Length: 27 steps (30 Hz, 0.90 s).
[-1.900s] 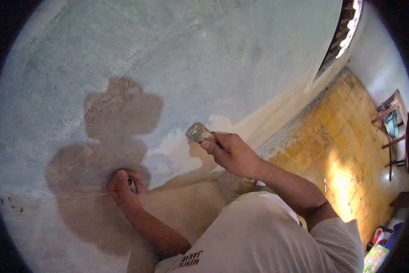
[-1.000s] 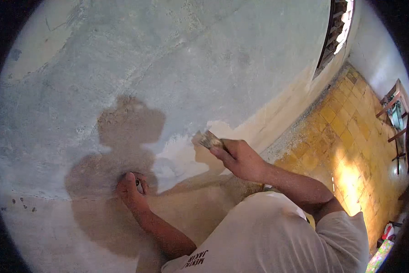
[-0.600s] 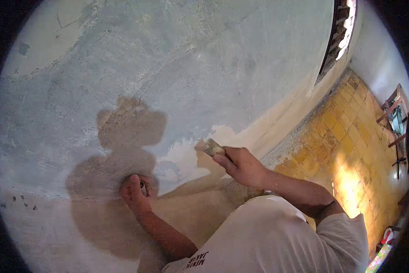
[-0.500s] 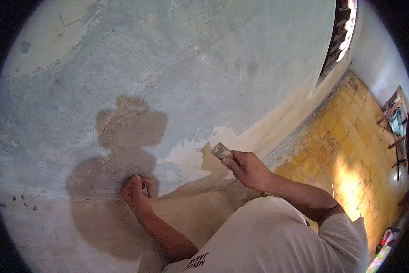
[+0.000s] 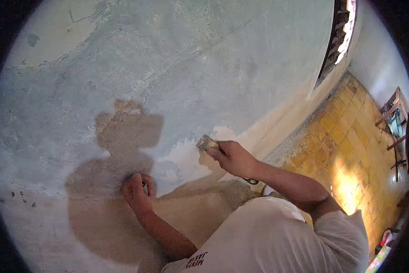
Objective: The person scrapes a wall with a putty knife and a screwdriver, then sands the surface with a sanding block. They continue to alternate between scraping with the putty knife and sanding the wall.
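Note:
My right hand (image 5: 234, 158) is closed round a scraper (image 5: 207, 143), whose pale, stained blade lies at or very near the wall (image 5: 204, 82). The tool's dark handle end with a hole shows below the wrist. Left of it, my left hand (image 5: 138, 191) is closed near the wall, fingers curled round a small dark object (image 5: 144, 185) with a round end; most of it is hidden. Between the hands, the blue-grey coating ends in a ragged edge beside a paler patch (image 5: 186, 157).
A yellow tiled floor (image 5: 336, 132) runs along the wall at the right. A slatted window opening (image 5: 339, 41) is at the upper right. Wooden furniture (image 5: 396, 113) stands at the far right. My shadow falls on the wall.
My right hand has moved up and left with the scraper, and its handle end now shows. My left hand has hardly moved.

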Each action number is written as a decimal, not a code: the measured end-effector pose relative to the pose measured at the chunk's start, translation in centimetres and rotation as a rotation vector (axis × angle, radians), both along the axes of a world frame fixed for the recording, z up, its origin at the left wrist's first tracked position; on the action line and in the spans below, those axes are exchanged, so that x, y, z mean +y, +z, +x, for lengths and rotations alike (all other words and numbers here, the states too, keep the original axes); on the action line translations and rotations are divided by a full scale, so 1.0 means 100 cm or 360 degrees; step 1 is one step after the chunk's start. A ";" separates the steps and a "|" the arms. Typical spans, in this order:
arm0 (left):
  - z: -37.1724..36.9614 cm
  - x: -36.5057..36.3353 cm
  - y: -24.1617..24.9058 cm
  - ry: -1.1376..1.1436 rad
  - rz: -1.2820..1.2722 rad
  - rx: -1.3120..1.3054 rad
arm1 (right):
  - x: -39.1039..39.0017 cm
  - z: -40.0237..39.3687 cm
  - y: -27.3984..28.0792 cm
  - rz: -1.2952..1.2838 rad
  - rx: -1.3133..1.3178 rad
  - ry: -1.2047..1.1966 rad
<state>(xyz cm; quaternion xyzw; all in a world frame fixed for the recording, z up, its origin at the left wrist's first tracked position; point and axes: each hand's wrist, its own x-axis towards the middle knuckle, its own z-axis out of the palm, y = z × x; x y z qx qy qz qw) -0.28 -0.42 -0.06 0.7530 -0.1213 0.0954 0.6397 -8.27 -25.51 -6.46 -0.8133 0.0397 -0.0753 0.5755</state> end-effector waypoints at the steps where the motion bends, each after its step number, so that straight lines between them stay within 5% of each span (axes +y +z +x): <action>1: 0.001 0.002 -0.001 0.0018 0.0062 -0.0002 | 0.003 -0.001 0.001 0.0001 -0.0002 -0.0002; 9: 0.002 -0.004 -0.001 0.0210 -0.0168 0.0102 | -0.005 -0.042 0.003 0.0131 0.0176 0.0038; 11: 0.002 -0.001 0.002 -0.0073 0.0056 -0.0005 | 0.000 -0.028 -0.009 0.0062 0.0120 0.0044; 17: 0.003 0.000 0.001 -0.0046 0.0043 -0.0015 | 0.002 -0.010 0.021 -0.0071 0.0097 0.0082; 27: -0.001 -0.004 -0.001 0.0108 -0.0058 0.0113 | 0.010 0.000 -0.005 -0.0052 0.0105 0.0119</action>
